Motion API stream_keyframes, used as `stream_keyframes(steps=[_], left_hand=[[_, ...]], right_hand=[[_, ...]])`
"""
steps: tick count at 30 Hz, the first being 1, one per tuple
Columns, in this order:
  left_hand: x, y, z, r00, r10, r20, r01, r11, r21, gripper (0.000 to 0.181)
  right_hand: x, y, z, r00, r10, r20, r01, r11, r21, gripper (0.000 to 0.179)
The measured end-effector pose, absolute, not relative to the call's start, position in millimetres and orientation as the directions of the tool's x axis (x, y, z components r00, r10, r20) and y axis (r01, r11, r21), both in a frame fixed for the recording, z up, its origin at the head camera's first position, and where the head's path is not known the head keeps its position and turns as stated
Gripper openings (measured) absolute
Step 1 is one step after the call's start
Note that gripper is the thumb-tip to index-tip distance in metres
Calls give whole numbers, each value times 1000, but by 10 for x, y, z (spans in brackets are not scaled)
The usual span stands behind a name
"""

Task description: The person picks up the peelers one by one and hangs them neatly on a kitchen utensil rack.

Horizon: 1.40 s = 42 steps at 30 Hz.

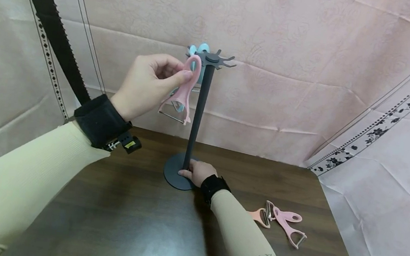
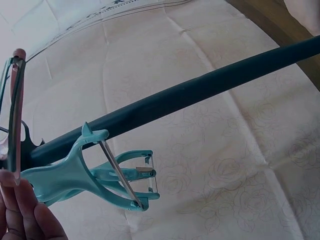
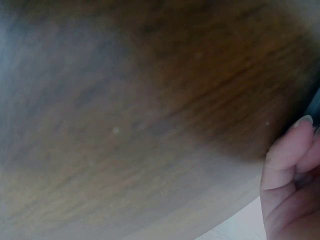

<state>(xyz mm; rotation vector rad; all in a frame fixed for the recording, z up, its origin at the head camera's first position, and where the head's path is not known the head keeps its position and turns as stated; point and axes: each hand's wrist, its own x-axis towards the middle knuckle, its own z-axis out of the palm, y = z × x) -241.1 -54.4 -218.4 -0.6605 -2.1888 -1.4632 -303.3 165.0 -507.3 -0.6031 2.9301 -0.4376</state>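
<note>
**Pink peeler (image 1: 183,93) held beside the hooks of a dark stand (image 1: 200,110) by the left hand (image 1: 152,82)**

The pink peeler is held upright at the fingertips of the left hand, its looped handle uppermost and its blade end hanging below the thumb. The handle is pinched between thumb and fingers, which are closed together on it. The loop is placed level with the hooked top (image 1: 214,59) of the stand, on its left side; whether a hook is touched by it cannot be told. Behind it, light blue peelers (image 2: 67,174) are hung beside the pole, blades downward.

The foot of the stand is held by the right hand (image 1: 203,173): the thumb is laid across the round base (image 1: 172,172) in front of the pole, and the other fingers are partly hidden behind.

To the right of that forearm, an orange peeler (image 1: 257,215) and two loose pink peelers (image 1: 286,226) are seen lying close together on the brown wood-grained surface (image 1: 133,213). Both wrists are wrapped in black straps (image 1: 99,120).
</note>
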Motion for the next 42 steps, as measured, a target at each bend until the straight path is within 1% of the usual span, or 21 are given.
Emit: stream_keyframes(steps=[5,6,11,18,27,31,42], left_hand=[[-2450,-531,-2184,-798,146,585,597,322,735,24],[-2451,-528,-2181,-798,145,585,598,318,736,24],[-2429,-525,-2164,-799,148,582,597,311,740,26],[-2400,-535,-2151,-803,158,574,592,316,741,27],[-2423,-544,-2139,-808,155,568,586,312,748,27],[-2430,-550,-2150,-807,160,568,587,316,745,27],[-2455,-544,-2268,-809,205,551,587,348,731,27]], right_hand=[[-3015,1632,-5024,-915,-395,-80,-355,885,-302,39],[-2972,1623,-4978,-916,-394,-71,-359,887,-291,39],[-2966,1607,-4959,-917,-393,-71,-360,889,-283,40],[-3021,1588,-4987,-912,-404,-73,-364,877,-314,37],[-2996,1554,-4932,-914,-394,-98,-348,885,-311,37],[-3004,1551,-4945,-915,-392,-97,-347,887,-305,38],[-2969,1639,-5004,-920,-381,-90,-331,881,-338,38]])
